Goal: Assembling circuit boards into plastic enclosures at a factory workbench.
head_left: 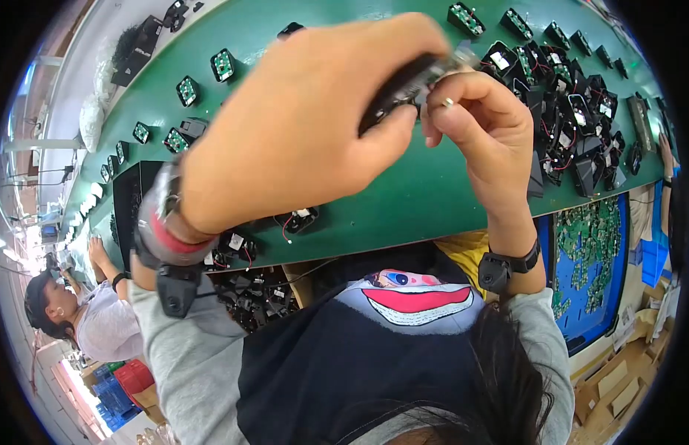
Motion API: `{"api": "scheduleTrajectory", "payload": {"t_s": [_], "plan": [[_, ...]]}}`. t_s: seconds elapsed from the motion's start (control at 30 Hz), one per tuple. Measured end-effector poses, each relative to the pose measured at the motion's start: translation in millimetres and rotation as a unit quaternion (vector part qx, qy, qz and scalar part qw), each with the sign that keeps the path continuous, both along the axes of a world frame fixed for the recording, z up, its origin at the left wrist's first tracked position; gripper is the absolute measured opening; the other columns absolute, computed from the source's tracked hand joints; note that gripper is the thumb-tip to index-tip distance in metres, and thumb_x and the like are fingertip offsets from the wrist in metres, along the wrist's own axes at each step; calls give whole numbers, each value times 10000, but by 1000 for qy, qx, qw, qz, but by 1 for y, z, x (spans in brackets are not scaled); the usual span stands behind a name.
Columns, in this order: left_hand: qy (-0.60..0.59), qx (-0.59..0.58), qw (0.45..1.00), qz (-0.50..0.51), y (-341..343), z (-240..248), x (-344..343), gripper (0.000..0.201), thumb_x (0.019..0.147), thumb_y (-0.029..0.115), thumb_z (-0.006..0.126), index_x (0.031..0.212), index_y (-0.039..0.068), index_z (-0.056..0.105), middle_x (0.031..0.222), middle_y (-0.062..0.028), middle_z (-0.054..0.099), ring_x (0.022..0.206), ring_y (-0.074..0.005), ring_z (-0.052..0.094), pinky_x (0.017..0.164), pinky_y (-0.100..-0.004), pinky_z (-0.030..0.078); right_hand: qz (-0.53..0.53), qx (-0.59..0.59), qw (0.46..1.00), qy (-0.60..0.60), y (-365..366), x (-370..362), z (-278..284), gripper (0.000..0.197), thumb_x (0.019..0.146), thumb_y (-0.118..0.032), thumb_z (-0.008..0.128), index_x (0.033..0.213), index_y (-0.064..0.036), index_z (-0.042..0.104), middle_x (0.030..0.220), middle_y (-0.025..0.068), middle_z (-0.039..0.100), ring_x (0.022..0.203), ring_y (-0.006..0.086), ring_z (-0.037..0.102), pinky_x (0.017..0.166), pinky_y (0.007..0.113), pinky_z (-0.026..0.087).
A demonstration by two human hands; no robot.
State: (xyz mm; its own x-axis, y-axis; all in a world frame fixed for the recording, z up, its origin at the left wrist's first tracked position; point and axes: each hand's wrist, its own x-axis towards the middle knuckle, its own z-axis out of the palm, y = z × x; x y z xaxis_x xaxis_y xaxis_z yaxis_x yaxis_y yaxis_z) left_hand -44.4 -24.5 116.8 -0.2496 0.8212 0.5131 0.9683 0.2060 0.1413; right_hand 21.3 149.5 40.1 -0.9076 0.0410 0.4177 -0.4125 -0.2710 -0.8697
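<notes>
Held close to the camera, my left hand [300,119] is wrapped round a black plastic housing [392,93], which is blurred by motion. Small parts show at its right end, but its inside is mostly hidden. Beside that end, my right hand [492,130] is closed in a pinch, thumb against forefinger. A tiny white connector [448,102] pokes out at these fingertips; any wire on it cannot be made out. Below my left hand, a similar black housing [303,219] with a red wire lies on the green table [374,208].
A heap of black housings with red wires [567,111] covers the table's right side. Housings with green boards [223,65] stand in rows at left and far right. A blue tray [600,311] of circuit boards is at right. A co-worker [100,319] sits at left.
</notes>
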Motion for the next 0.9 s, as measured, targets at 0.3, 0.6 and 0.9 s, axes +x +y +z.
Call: {"api": "scheduleTrajectory", "payload": {"t_s": [0.3,0.6,0.9], "plan": [[-678,223,700,36,5,-58,44,492,799,23,586,1251,5,393,1014,-32,497,874,-75,506,742,-236,456,-187,336,922,37,1,19,-5,102,789,-1,662,890,-3,654,796,37,588,720,116,553,604,221,427],[-587,288,755,58,10,-90,45,449,786,-4,463,1234,-20,433,1087,-66,530,952,-115,509,849,-249,409,-206,417,884,47,-3,20,-3,95,784,-21,669,879,-15,660,780,65,594,689,159,576,591,252,447],[-644,262,718,46,4,-98,34,546,752,53,543,1269,-11,379,1082,-69,503,939,-104,489,828,-248,422,-176,428,886,19,-6,4,-13,74,802,-38,656,857,6,633,761,65,594,673,156,560,602,243,438]]}}
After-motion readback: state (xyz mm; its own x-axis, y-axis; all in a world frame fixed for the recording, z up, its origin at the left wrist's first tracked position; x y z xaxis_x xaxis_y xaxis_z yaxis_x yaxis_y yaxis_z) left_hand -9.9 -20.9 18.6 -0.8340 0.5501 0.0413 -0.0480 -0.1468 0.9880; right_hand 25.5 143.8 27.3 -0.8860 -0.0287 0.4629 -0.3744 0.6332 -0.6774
